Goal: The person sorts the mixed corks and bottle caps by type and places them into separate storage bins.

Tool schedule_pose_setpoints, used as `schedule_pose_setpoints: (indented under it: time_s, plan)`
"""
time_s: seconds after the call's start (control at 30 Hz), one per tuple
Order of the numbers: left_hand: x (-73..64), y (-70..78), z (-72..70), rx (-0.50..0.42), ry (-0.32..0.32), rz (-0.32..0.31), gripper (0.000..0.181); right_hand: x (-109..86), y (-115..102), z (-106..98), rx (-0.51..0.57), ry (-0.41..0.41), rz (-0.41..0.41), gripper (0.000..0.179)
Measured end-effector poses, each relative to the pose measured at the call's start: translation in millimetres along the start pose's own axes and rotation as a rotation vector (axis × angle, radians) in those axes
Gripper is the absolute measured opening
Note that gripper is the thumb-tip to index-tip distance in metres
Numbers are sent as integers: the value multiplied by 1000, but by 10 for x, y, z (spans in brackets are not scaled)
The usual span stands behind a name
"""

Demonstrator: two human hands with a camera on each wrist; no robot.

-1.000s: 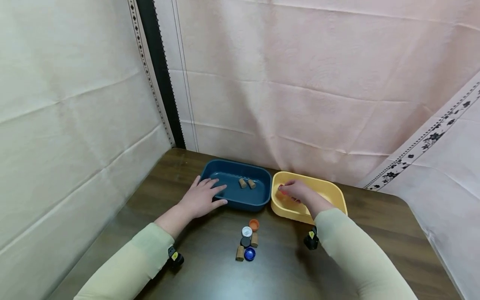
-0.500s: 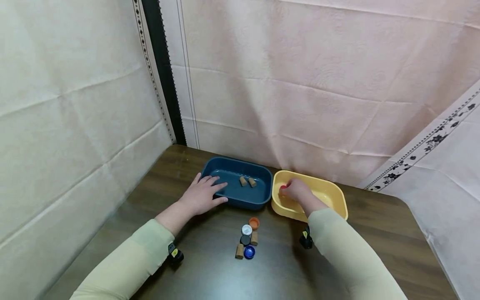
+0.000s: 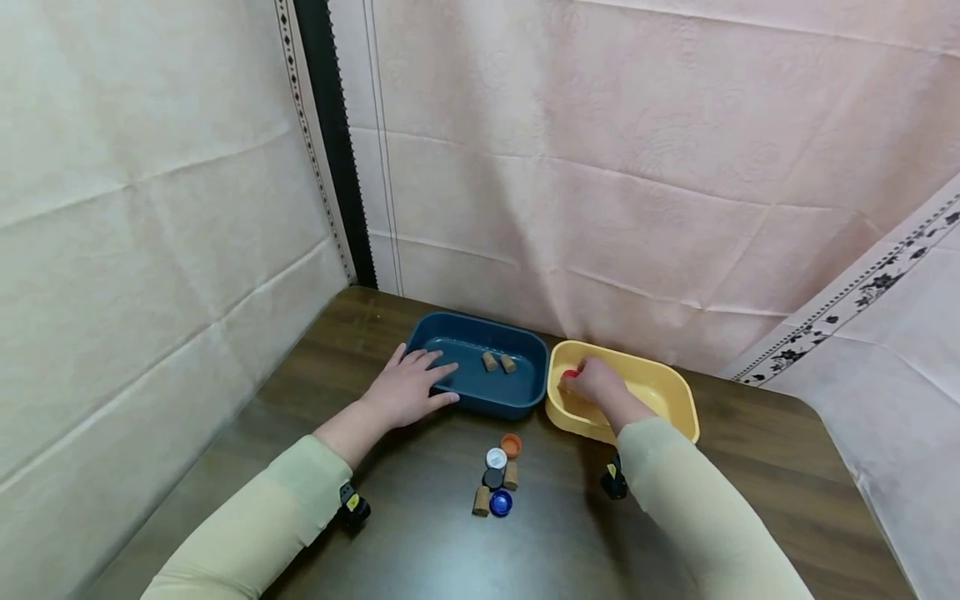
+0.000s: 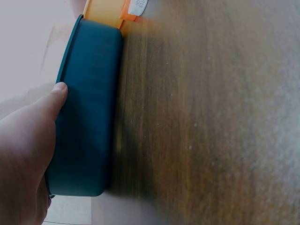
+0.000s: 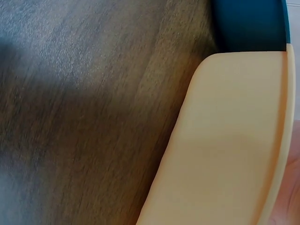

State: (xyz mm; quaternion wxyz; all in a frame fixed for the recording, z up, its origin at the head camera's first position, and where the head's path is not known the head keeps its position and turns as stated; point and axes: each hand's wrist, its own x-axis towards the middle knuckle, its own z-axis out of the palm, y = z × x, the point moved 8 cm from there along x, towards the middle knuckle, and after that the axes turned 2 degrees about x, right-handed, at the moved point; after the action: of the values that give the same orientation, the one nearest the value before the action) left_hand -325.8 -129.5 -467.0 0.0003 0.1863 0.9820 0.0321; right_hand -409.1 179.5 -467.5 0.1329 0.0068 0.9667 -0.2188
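Right hand [image 3: 596,383] is dipping into yellow tray [image 3: 667,393], fingers bunched narrow and pinching red cap [image 3: 570,374] near that tray's left end. Left hand [image 3: 403,390] is spreading its fingers wide over near-left rim of blue tray [image 3: 480,385], thumb touching the outside. Two corks [image 3: 490,362] are lying inside, toward the blue tray's right end. Trays are sitting side by side along the back edge of table [image 3: 420,517]. In front, orange cap [image 3: 511,445], white cap [image 3: 496,458], black cap [image 3: 492,478], blue cap [image 3: 501,503] and two more corks [image 3: 481,502] are clustering.
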Motion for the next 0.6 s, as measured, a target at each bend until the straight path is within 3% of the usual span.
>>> schedule_pose_setpoints:
  time_s: [0.2,0.47,0.6]
  plan:
    - [18,21,-14,-6,2,-3,71,-29,49,-51,60,-13,-11,61]
    - [2,43,-41,-30,5,8,68,-95,106,-200,258,35,30,62]
    - [3,31,-37,-21,0,-1,69,-196,82,-292,357,80,9,58]
